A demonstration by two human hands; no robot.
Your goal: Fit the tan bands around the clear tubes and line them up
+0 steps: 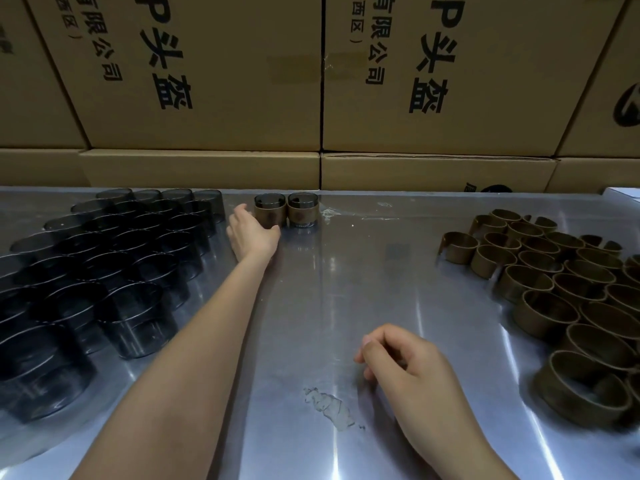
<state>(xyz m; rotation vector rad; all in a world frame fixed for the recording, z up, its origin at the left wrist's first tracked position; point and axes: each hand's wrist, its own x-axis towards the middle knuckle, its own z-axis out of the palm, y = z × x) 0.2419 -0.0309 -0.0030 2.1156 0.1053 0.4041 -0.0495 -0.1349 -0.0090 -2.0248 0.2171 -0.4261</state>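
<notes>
Tubes (114,268), dark-tinted and bare, are massed upright on the left of the steel table (346,278), mouths up. Just right of that block, the left hand (251,233) is stretched to the far edge, its fingers curled around the near-left side of a banded tube (269,211); contact appears to be made, though how firmly it is held cannot be told. A second banded tube (303,213) stands touching it on the right, so a row of two is formed below the cartons (207,81). Both are upright, their axes vertical, open ends up, the tan band sitting low on each.

The placing step appears to be in hand. It would be done well if the tube were nudged flush against its neighbour, kept square to the table edge and not tipped.

Nearer, the right hand (403,362) is rested on the table, fingers loosely curled, nothing held. Far right, loose bands (561,292) are heaped, mostly mouth-up.
</notes>
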